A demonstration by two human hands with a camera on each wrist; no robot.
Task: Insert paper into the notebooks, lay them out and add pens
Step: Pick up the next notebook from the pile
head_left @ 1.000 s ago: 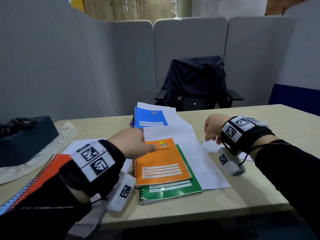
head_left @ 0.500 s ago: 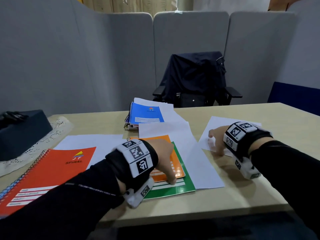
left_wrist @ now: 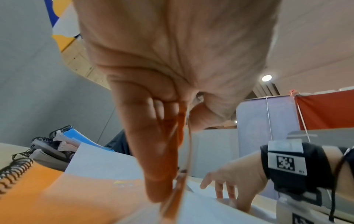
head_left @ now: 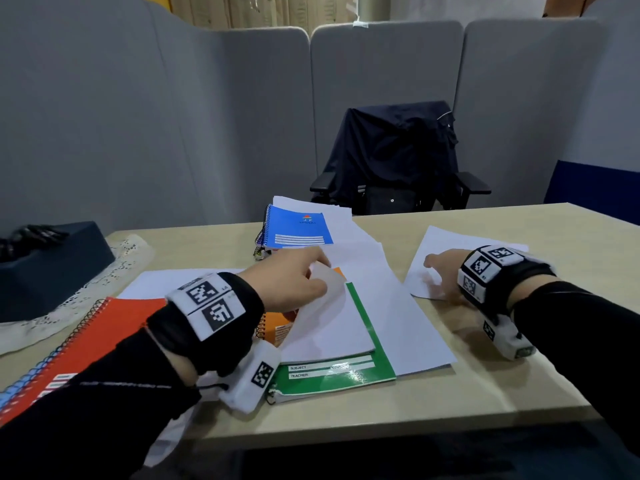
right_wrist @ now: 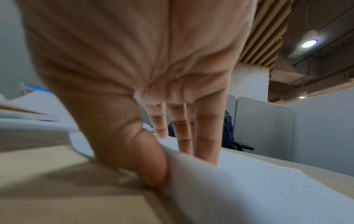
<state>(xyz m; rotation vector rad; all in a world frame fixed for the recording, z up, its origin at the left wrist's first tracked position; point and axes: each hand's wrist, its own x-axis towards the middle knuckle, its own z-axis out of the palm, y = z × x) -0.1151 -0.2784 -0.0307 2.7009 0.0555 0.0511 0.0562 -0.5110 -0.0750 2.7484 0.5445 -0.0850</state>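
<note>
Notebook orange (head_left: 282,325) lies on the green notebook (head_left: 349,370) in the middle of the surface (head_left: 485,386), long side pointing to 12 o'clock. The left hand (head_left: 289,284) pinches its orange cover and lifts it, showing white pages. At 3 o'clock, the right hand (head_left: 446,273) presses a loose paper sheet (head_left: 446,242) with straight fingers, thumb at its edge. A blue notebook (head_left: 298,230) sits at 12 o'clock, a red notebook (head_left: 104,334) at 9 o'clock.
</note>
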